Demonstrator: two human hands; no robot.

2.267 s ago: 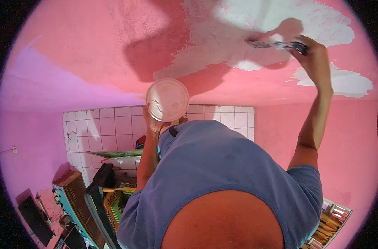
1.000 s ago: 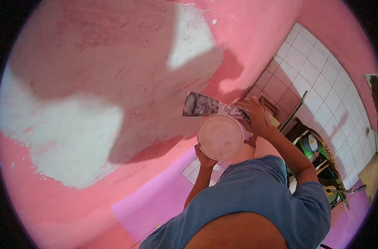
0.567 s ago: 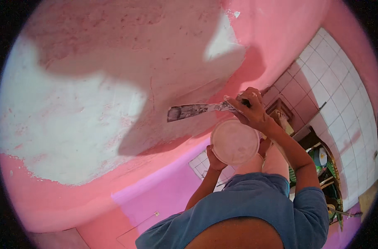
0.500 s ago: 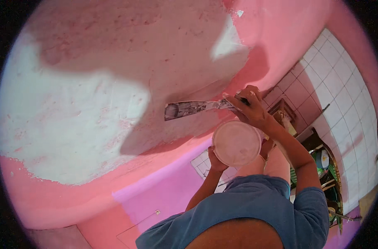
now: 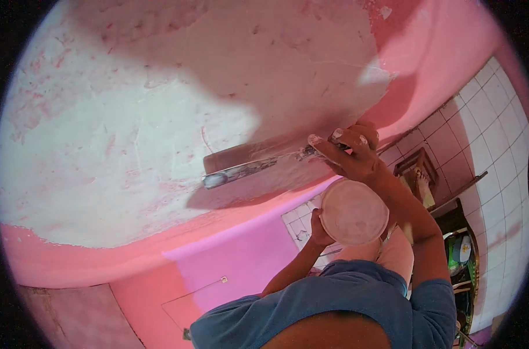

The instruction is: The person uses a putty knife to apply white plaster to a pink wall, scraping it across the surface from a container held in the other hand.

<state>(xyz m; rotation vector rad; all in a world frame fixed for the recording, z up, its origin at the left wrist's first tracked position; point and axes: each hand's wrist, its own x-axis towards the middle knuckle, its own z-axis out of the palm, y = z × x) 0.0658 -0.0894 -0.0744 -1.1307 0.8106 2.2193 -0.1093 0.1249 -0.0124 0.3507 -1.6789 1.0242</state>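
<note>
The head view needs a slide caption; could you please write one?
Scraper in right hand, lid-like disc in left hand, by white-patched pink wall.

No legible text, label, number or sign in view.

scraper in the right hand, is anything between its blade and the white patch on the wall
Nothing visible: the scraper's blade, held out by the right hand, shows against the white patch, though whether it touches I cannot tell. The round pale disc in the left hand is off to the side.
</note>
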